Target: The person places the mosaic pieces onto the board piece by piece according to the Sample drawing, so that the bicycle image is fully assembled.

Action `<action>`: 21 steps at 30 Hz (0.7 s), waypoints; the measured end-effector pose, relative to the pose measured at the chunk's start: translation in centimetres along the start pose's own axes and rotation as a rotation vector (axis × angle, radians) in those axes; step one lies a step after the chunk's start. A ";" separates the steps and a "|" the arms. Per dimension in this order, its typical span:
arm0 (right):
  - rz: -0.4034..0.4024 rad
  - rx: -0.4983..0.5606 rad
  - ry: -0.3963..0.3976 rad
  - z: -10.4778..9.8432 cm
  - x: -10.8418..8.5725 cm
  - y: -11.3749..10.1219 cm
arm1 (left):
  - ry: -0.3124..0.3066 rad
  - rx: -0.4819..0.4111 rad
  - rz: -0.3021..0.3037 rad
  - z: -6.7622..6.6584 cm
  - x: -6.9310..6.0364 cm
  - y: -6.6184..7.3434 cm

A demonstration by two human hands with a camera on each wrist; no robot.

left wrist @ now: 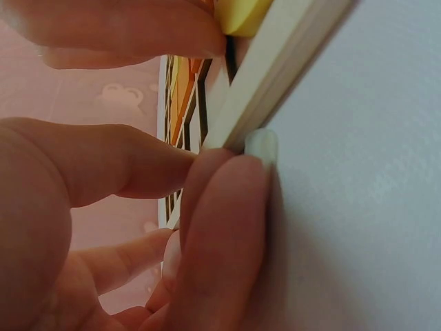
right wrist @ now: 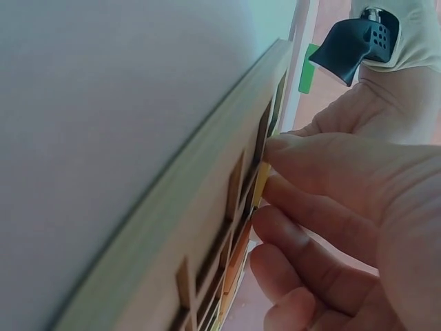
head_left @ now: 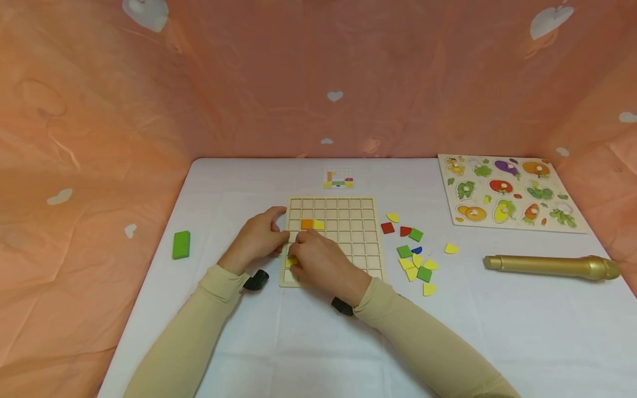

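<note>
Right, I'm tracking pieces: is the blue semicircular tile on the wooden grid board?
No, the blue semicircular tile lies on the tabletop, outside the wooden grid board.

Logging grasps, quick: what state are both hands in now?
Left hand: holding the grid board by its left edge.
Right hand: closed, pinching a yellow piece at the board.

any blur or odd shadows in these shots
Head view: heart-print backdrop brighter at left than at the back, pattern card too small and pale to read finely; left wrist view: soft shadow on the white tablecloth beside the left fingers, backdrop blurred; right wrist view: thin dark shadow along the wooden grid board.
</note>
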State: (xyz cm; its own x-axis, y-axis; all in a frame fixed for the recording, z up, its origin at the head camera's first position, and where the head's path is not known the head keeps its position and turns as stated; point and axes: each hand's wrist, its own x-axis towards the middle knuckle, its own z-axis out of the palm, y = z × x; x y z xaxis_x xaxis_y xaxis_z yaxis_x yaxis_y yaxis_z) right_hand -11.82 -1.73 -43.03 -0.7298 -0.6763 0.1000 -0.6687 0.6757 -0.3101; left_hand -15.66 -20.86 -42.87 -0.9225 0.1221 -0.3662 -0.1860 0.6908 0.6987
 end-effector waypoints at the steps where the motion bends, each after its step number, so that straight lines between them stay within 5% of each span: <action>1: -0.001 -0.001 -0.001 0.0 0.0 0.0 | -0.001 -0.002 -0.002 0.0 0.0 0.0; 21: -0.010 0.017 -0.018 -0.7 -0.1 0.1 | -0.002 0.015 0.011 -0.1 -0.1 0.0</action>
State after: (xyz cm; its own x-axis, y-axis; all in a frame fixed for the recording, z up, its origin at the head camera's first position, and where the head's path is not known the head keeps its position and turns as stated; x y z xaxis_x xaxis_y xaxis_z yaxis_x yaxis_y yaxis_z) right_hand -11.92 -1.37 -42.43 -0.7201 -0.6885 0.0863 -0.6735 0.6636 -0.3257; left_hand -15.61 -20.99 -42.79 -0.9237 0.1312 -0.3600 -0.1708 0.7000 0.6934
